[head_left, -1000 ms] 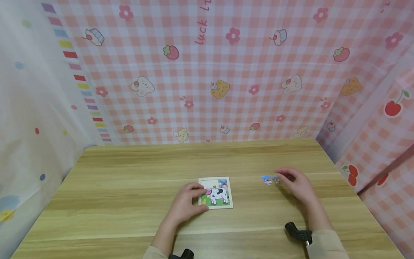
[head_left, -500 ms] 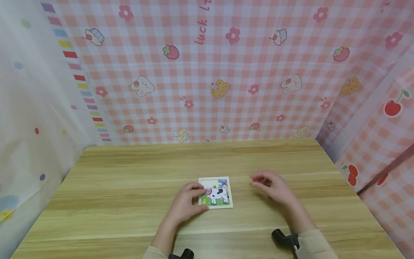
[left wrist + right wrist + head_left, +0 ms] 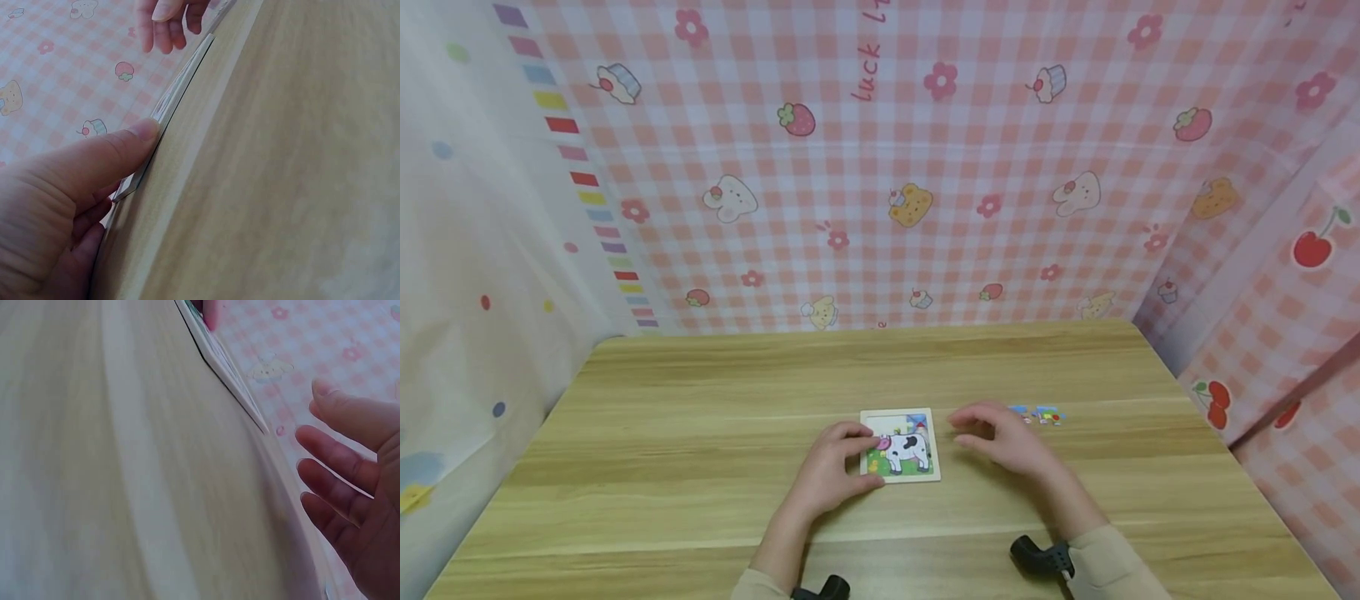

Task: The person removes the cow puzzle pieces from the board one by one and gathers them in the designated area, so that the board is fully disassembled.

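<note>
A square jigsaw puzzle board (image 3: 886, 425) with a pale frame and a black-and-white cow picture lies on the table. Its upper left part shows bare pale backing. My left hand (image 3: 837, 467) holds the board at its left side; in the left wrist view the thumb (image 3: 134, 144) presses on the near edge, with the other fingers behind the corner. Just right of the board hovers my right hand (image 3: 1000, 437), fingers loosely bent and thumb apart. Nothing shows between its fingers (image 3: 337, 456) in the right wrist view.
Behind the right hand lie colourful puzzle pieces (image 3: 1048, 415) on the wood-grain table (image 3: 700, 417). A pink checked cloth (image 3: 850, 167) hangs along the table's back edge, and more cloth hangs at both sides.
My right hand has moved left from the loose pieces to beside the board, uncovering pieces behind it. The left hand and the board have stayed in place.
</note>
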The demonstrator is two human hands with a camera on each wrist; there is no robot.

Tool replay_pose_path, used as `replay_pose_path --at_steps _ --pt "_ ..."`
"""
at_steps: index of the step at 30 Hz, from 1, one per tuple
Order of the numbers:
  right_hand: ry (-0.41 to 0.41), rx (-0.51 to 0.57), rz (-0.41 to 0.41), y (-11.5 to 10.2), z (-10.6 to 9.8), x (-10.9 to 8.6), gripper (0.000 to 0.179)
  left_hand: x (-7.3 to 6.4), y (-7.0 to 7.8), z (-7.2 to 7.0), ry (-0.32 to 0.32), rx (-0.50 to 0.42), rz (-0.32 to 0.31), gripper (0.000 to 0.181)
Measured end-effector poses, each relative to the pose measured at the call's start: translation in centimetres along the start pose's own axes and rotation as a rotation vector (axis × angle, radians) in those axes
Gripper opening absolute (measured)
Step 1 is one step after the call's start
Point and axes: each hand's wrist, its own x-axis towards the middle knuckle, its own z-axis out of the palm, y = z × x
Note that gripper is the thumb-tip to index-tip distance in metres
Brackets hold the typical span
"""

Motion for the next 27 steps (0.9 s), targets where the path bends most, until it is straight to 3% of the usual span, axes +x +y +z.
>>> replay_pose_path --at_steps 3,12,19,27 --pt "-0.004 -0.018 -0.022 -0.3 0.4 0.5 0.023 0.0 0.1 0.0 -0.002 0.0 -0.002 0.053" --pt "-0.073 -0.054 0.012 -1.4 1.4 2.1 0.03 0.0 0.1 -0.1 -0.001 -0.007 0.001 0.054" --pt "-0.121 -0.031 0.005 -1.6 2.1 3.1 0.03 0.1 -0.2 -0.1 0.0 -0.006 0.004 0.054" --pt "-0.163 -0.103 -0.003 -1.5 2.6 4.1 0.03 0.0 -0.3 -0.1 -0.01 0.011 0.015 0.052"
